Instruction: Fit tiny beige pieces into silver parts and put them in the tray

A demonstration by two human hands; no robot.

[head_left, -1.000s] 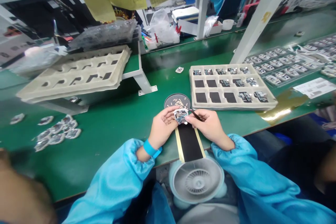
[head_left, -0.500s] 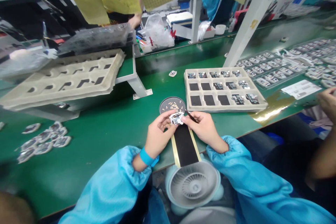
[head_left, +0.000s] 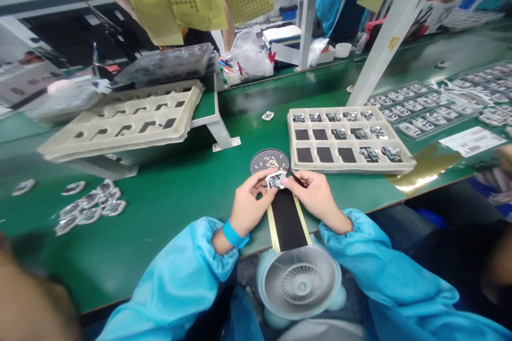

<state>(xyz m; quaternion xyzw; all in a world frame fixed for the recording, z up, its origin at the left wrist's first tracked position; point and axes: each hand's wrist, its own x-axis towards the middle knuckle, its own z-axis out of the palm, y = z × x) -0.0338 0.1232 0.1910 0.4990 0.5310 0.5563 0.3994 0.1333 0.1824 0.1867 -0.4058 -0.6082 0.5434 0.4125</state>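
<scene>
My left hand (head_left: 248, 200) has its fingers closed on a small electronic assembly (head_left: 276, 180), with a white rim and metallic parts inside. My right hand (head_left: 318, 194) is closed around a thin black tool (head_left: 296, 178), whose kind I cannot make out. Its thumb and fingertips also touch the assembly's right edge. Just beyond the hands lies a round grey perforated dish (head_left: 255, 162) with several tiny beige pieces in it. Below them a black mat strip (head_left: 290, 224) with yellow edges runs to the bench's front edge.
A beige compartment tray (head_left: 294, 166) with several metallic parts stands right of the dish. Several white-rimmed units (head_left: 88, 216) lie at left. A raised stand holds another beige tray (head_left: 120, 145). A slanted white post (head_left: 380, 58) rises behind; a fan (head_left: 302, 282) sits below the edge.
The whole scene has shifted slightly right in view as the head turned. Both hands stay together on the assembly, which looks tilted a little differently. A co-worker's hand at far right has moved.
</scene>
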